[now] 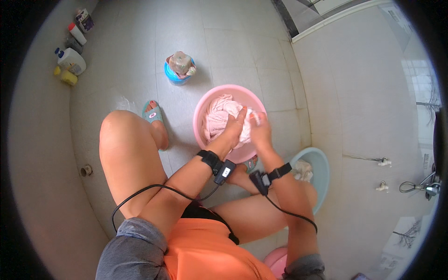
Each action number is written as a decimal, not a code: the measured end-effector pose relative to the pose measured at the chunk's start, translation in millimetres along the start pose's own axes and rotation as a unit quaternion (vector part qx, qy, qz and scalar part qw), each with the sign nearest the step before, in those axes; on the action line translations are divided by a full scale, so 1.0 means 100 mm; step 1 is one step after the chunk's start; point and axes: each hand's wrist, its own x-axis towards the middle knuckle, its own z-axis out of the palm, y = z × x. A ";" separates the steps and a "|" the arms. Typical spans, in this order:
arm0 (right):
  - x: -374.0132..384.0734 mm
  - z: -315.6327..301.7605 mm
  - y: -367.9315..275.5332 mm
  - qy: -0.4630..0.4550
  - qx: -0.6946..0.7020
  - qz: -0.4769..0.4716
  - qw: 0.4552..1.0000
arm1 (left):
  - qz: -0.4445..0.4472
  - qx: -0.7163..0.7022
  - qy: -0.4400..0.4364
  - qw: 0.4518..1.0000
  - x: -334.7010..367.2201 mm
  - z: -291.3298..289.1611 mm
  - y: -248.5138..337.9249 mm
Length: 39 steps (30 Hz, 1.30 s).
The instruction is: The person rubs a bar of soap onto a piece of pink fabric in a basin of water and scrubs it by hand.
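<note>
A pale pink cloth [218, 115] lies bunched in a round pink basin [199, 122] on the floor between my feet. Over the basin, my left hand [234, 125] grips a wet-looking, twisted part of this cloth. My right hand [261, 131] is close beside it, its fingers curled onto the same bunched part, which looks whitish there. Motion smears the right fingertips a little. Both wrists wear black straps with small cabled devices.
A blue bucket [176, 79] with a block-like lump on top stands ahead. A teal basin [322, 179] with pale cloth is at my right. Several bottles [72, 60] line the left wall. Taps [383, 162] jut from the right wall; part of another pink basin [276, 261] shows below.
</note>
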 end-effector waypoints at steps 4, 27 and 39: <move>-0.25 0.19 -0.06 0.091 -0.238 -0.247 0.935 | 0.052 -0.004 0.053 0.997 0.00 -0.12 -0.16; -0.15 0.47 0.34 -0.017 -0.193 -0.095 0.976 | -0.068 0.099 0.015 0.993 0.23 -0.33 -0.35; 0.11 0.27 0.42 0.014 -0.115 0.017 0.993 | -0.101 -0.103 -0.085 0.986 0.14 -0.22 0.04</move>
